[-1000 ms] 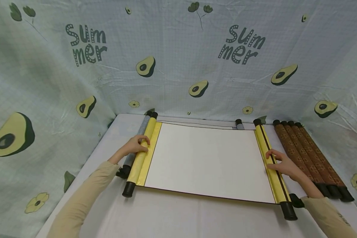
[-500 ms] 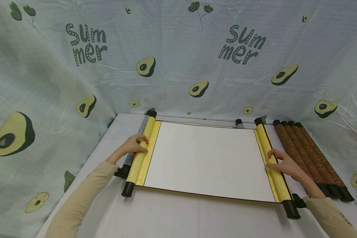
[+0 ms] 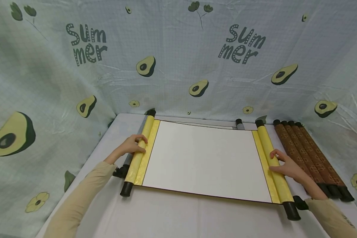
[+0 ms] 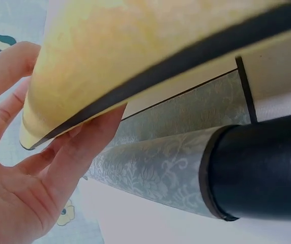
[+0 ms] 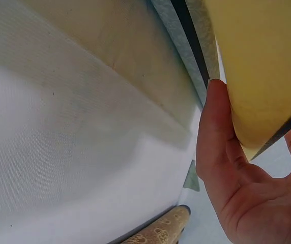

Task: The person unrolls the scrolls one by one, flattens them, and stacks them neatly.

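Observation:
A hanging scroll with yellow borders is spread out, its white middle (image 3: 205, 158) taut between two rolled ends. My left hand (image 3: 130, 144) grips the left yellow roll (image 3: 139, 153), thumb on one side and fingers on the other. On the opposite side, my right hand (image 3: 288, 167) holds the right yellow roll (image 3: 275, 162) in the same way. Beneath lies a grey patterned scroll (image 4: 150, 162), partly unrolled and mostly hidden in the head view. The left wrist view shows a gap between the yellow roll and the grey one.
Several brown patterned scrolls (image 3: 309, 155) with black ends lie side by side at the table's right. Behind the white table (image 3: 166, 215) hangs a cloth (image 3: 178, 66) printed with avocados and lettering. A black knob (image 3: 300, 202) of the grey scroll sticks out near my right wrist.
The right roll has turned in my right hand, so its dark stripe has gone from the head view. Both rolls have shifted slightly outward, and the left one now covers more of the grey roll.

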`<state>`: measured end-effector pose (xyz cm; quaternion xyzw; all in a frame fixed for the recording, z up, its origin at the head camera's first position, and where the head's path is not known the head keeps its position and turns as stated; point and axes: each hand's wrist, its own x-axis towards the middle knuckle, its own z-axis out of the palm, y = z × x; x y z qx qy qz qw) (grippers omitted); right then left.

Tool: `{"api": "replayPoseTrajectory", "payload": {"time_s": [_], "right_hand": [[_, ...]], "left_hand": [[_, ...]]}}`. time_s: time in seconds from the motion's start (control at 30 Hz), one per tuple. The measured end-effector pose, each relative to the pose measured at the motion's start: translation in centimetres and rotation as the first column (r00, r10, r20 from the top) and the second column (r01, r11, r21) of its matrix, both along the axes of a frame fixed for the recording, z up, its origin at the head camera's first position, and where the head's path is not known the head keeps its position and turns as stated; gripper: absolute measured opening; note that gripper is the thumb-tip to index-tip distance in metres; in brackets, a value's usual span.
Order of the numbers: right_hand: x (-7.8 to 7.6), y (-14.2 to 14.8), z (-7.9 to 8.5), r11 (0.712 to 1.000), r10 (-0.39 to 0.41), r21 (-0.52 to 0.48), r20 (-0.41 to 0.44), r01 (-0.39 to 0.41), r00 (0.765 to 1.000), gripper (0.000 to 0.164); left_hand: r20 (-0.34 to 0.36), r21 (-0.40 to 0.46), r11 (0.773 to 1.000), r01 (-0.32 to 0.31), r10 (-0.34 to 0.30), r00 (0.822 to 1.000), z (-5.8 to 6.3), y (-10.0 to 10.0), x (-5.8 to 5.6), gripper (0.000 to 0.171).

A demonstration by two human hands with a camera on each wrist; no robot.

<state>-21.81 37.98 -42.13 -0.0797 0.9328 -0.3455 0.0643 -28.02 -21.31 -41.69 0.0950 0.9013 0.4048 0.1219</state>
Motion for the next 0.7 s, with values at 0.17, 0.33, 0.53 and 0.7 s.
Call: {"api": "replayPoseTrajectory", "payload": {"time_s": [0.17,0.33,0.53,0.7], "right_hand": [[0.05,0.06,0.21,1.0,-0.003,0.02,-0.016,0.004,1.0,0.037],[0.14,0.13,0.46,0.999,-0.024,0.043,-0.015,0.025,1.0,0.036],[0.29,0.39,0.35,0.998,-0.04,0.04,0.017,0.04,0.999,0.038],[0.43,0.35,0.33,0.998,-0.059,0.005,0.07,0.058,0.996,0.043]], "left_hand": [[-0.014,0.008,1.0,0.009,-0.009,1.0,0.26,-0.03,0.07,0.034],[-0.025,0.028,1.0,0.003,-0.003,1.0,0.37,-0.16,0.1,0.033],[-0.029,0.036,0.999,-0.001,0.002,1.0,0.35,-0.39,0.21,0.032],[0.001,0.037,0.999,-0.021,0.021,1.0,0.23,-0.56,0.16,0.033]]}}
